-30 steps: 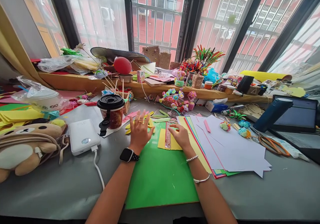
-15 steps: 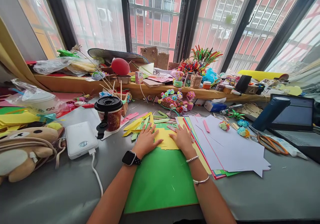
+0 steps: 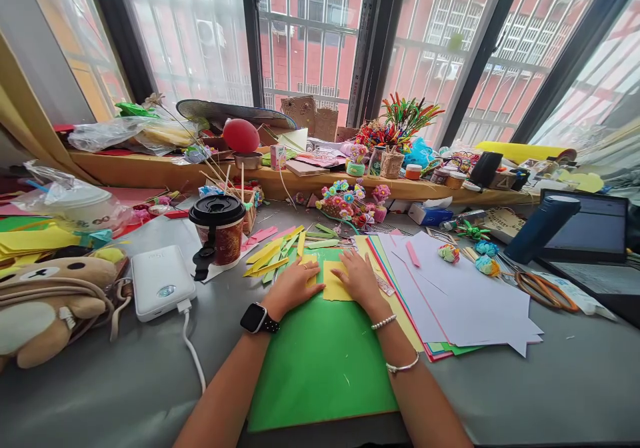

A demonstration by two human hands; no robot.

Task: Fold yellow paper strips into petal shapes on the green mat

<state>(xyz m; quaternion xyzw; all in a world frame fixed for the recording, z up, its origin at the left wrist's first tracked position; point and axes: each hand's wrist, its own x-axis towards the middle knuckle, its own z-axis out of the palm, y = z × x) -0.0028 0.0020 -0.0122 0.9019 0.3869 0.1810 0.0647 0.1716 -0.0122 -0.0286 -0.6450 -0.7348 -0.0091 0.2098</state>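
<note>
My left hand (image 3: pixel 294 284) lies flat with its fingers stretched out over one piece of yellow paper, which is mostly covered by it. Over another yellow paper piece (image 3: pixel 336 283) rests my right hand (image 3: pixel 358 276), fingers out and palm down. A narrow green gap separates the two pieces. Both lie at the far end of a large green sheet (image 3: pixel 325 361), which stretches toward the near edge of the desk. Beyond my left hand is a loose heap of yellow and green paper strips (image 3: pixel 273 255). Each hand is spread and grips nothing that I can see.
A stack of coloured sheets topped with white paper (image 3: pixel 460 295) lies at my right, near orange-handled scissors (image 3: pixel 545 290). To the left stand a lidded coffee cup (image 3: pixel 220 235) and a white power bank (image 3: pixel 161 281) with a cable. A dark blue tumbler (image 3: pixel 543 228) leans before a laptop (image 3: pixel 590 235).
The yellow paper, which looked like one area between my hands, now shows as two pieces with a green gap. My left hand has shifted slightly left and nearer.
</note>
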